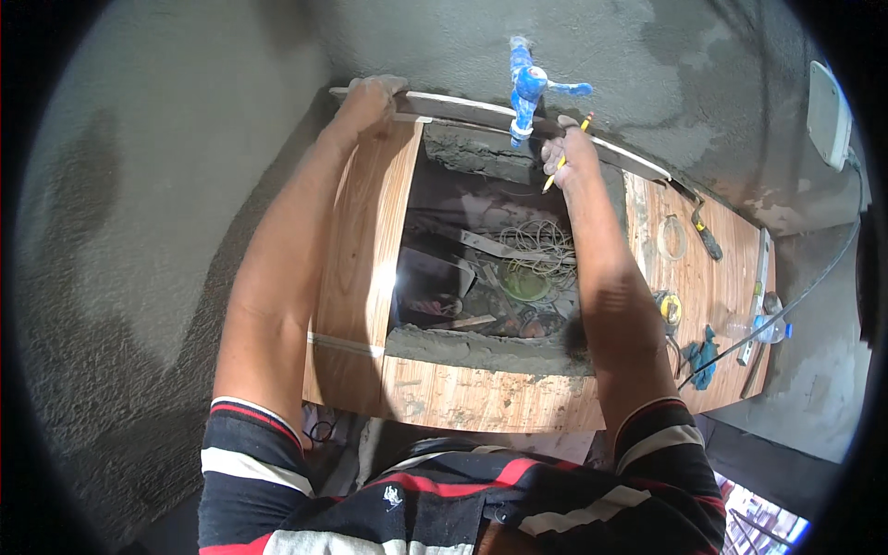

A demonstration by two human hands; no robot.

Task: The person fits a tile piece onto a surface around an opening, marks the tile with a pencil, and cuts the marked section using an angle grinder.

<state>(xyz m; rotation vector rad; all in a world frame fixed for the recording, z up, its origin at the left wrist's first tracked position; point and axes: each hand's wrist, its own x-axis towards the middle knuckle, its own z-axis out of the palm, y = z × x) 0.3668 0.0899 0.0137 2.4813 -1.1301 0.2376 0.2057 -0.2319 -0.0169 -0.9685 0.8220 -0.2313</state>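
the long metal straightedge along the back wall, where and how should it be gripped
Grip the straightedge near its two ends, from above, palms pressing down. It is long, thin and flat along the wall, so one central grip would let it pivot. The left hand already holds the left end; the right hand, holding a pencil, rests mid-length.

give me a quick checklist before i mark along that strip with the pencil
1. Left hand pressing down the far left end of the long flat strip: ok.
2. Right hand on the strip with the pencil gripped: ok.
3. Strip lying along the back edge of the wooden counter, against the wall: ok.
4. Blue tap stands just over the strip near the right hand and may block the pencil's path: not ok.
5. Pencil tip touching the surface: cannot tell.
6. Tape measure within reach on the counter's right side: ok.
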